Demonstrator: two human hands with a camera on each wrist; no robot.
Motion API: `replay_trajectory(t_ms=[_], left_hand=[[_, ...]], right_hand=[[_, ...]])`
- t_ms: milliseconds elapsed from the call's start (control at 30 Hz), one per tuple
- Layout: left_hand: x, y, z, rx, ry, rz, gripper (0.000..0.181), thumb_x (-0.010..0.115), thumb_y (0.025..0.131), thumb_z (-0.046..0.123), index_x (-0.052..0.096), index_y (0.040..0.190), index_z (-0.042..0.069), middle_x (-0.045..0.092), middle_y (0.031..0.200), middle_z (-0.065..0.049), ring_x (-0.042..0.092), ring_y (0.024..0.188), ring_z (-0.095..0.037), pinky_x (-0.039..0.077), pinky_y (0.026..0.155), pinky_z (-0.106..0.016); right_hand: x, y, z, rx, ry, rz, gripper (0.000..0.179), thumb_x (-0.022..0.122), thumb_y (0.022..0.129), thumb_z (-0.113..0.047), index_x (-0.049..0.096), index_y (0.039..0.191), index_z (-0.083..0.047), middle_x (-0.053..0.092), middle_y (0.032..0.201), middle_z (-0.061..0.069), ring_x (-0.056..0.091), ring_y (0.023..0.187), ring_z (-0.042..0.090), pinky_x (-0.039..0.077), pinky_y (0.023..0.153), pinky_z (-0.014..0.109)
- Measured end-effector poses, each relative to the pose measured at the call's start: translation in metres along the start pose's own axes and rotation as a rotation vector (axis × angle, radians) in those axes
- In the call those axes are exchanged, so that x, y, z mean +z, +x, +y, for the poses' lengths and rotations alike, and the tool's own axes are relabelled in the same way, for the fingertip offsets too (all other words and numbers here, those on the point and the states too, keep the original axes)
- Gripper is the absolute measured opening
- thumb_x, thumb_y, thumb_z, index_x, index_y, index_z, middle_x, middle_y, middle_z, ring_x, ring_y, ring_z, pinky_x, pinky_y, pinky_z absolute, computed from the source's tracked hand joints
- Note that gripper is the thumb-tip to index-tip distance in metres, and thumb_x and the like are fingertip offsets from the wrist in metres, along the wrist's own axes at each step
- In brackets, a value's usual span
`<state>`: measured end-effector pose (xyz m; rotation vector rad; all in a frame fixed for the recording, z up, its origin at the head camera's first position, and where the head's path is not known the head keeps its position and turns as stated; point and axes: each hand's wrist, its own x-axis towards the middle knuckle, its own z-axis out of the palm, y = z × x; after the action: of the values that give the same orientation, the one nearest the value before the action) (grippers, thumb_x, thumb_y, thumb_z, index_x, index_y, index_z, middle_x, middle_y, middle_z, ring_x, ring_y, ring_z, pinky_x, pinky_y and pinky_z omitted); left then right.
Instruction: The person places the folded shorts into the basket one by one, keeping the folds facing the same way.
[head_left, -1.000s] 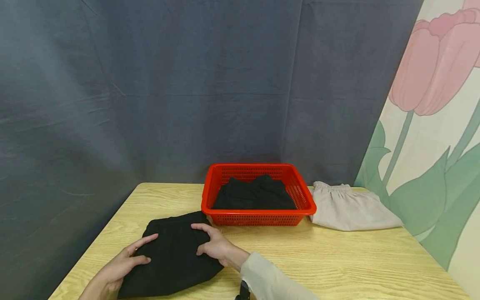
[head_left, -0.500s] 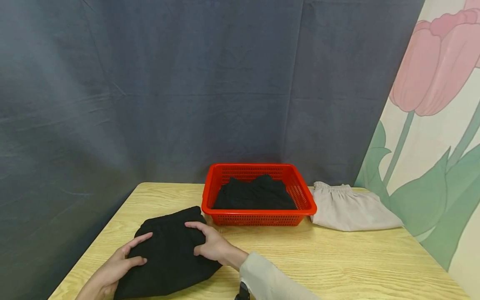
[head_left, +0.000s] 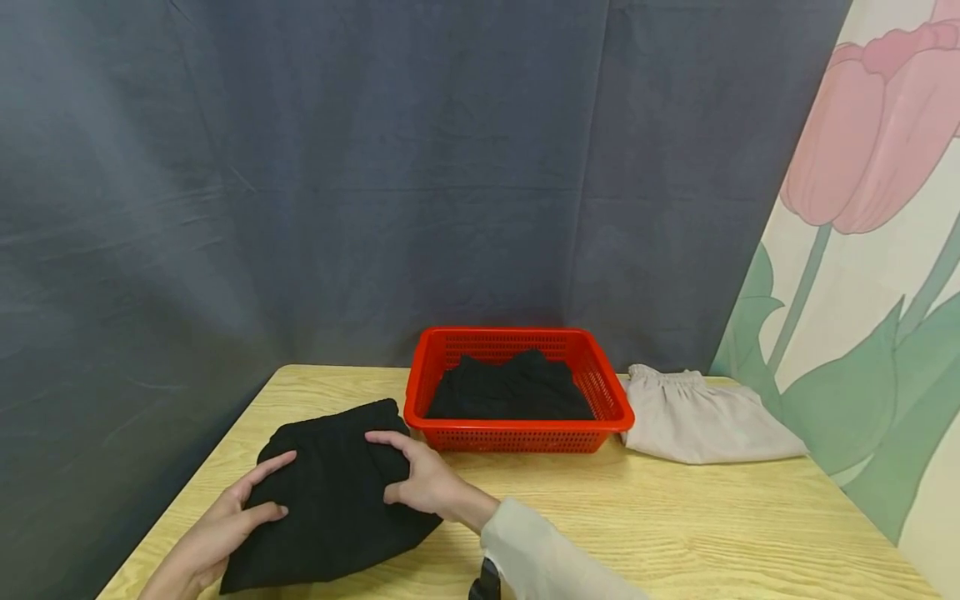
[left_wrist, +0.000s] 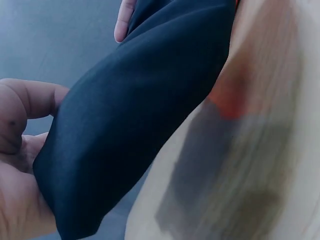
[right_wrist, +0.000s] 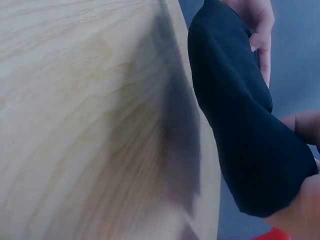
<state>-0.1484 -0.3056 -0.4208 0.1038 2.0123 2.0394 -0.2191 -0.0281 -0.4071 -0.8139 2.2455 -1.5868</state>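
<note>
Wood-grain table (head_left: 675, 533). By left edge, raised: black garment (head_left: 333, 500), gripped by left hand (head_left: 221, 527) and right hand (head_left: 423, 479). Far edge: red perforated basket (head_left: 517, 425), black clothing (head_left: 513, 392) inside. Far right corner: elastic-waisted beige garment (head_left: 705, 423).

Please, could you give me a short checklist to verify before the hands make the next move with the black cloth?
1. Left hand grips the held black cloth: ok, at its left side.
2. Right hand grips it too: ok, at its right side.
3. Cloth lifted off the table: ok, the wrist views show it raised above its shadow.
4. Red basket free inside: not ok, another black cloth lies there.
5. Beige cloth away from the hands: ok, it lies right of the basket.
6. Underside neatly folded: cannot tell, hidden.
</note>
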Motion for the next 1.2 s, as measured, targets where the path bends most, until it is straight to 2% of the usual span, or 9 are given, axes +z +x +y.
replay_trajectory(t_ms=[100, 233, 467, 633, 933, 1200], left_hand=[[0.001, -0.001, 0.004, 0.023, 0.003, -0.003, 0.066, 0.053, 0.094, 0.001, 0.034, 0.149, 0.032, 0.042, 0.138, -0.011, 0.062, 0.107, -0.028, 0.052, 0.084, -0.046], [0.003, -0.003, 0.01, 0.048, 0.01, -0.002, 0.065, 0.052, 0.095, 0.001, 0.035, 0.146, 0.037, 0.043, 0.136, -0.009, 0.063, 0.105, -0.028, 0.053, 0.082, -0.047], [0.013, -0.004, 0.022, 0.054, 0.034, 0.026, 0.073, 0.059, 0.094, 0.005, 0.022, 0.154, 0.026, 0.042, 0.138, -0.011, 0.063, 0.107, -0.029, 0.052, 0.084, -0.046], [0.023, -0.004, 0.03, 0.076, 0.072, 0.04, 0.081, 0.065, 0.092, 0.008, 0.015, 0.155, 0.021, 0.032, 0.146, -0.017, 0.061, 0.109, -0.026, 0.052, 0.086, -0.043], [0.041, 0.002, 0.047, 0.114, 0.096, 0.068, 0.084, 0.067, 0.09, 0.007, 0.017, 0.155, 0.022, 0.021, 0.153, -0.022, 0.058, 0.114, -0.023, 0.052, 0.085, -0.041], [0.057, 0.012, 0.057, 0.184, 0.091, 0.049, 0.082, 0.066, 0.089, 0.004, 0.02, 0.155, 0.021, 0.028, 0.15, -0.022, 0.059, 0.111, -0.024, 0.053, 0.084, -0.04]], right_hand=[[-0.003, 0.0, -0.003, -0.025, -0.009, 0.004, 0.084, 0.07, 0.069, 0.019, 0.055, 0.137, -0.03, 0.046, 0.14, -0.004, 0.045, 0.118, 0.013, 0.043, 0.09, 0.032], [-0.008, -0.001, -0.007, -0.049, 0.01, 0.002, 0.084, 0.071, 0.07, 0.018, 0.054, 0.138, -0.027, 0.048, 0.138, -0.004, 0.047, 0.115, 0.013, 0.045, 0.088, 0.03], [-0.019, -0.007, -0.014, -0.055, 0.058, 0.004, 0.084, 0.07, 0.071, 0.019, 0.053, 0.139, -0.027, 0.05, 0.133, -0.002, 0.052, 0.106, 0.015, 0.047, 0.085, 0.029], [-0.029, -0.009, -0.016, -0.06, 0.1, 0.004, 0.085, 0.069, 0.072, 0.018, 0.051, 0.14, -0.03, 0.049, 0.134, -0.003, 0.054, 0.107, 0.015, 0.047, 0.087, 0.031], [-0.048, -0.018, -0.023, -0.091, 0.158, 0.011, 0.084, 0.066, 0.074, 0.018, 0.05, 0.142, -0.028, 0.049, 0.135, -0.002, 0.057, 0.106, 0.018, 0.05, 0.086, 0.033], [-0.068, -0.025, -0.026, -0.117, 0.164, 0.05, 0.084, 0.064, 0.074, 0.018, 0.049, 0.143, -0.029, 0.053, 0.133, 0.0, 0.059, 0.103, 0.02, 0.05, 0.085, 0.034]])
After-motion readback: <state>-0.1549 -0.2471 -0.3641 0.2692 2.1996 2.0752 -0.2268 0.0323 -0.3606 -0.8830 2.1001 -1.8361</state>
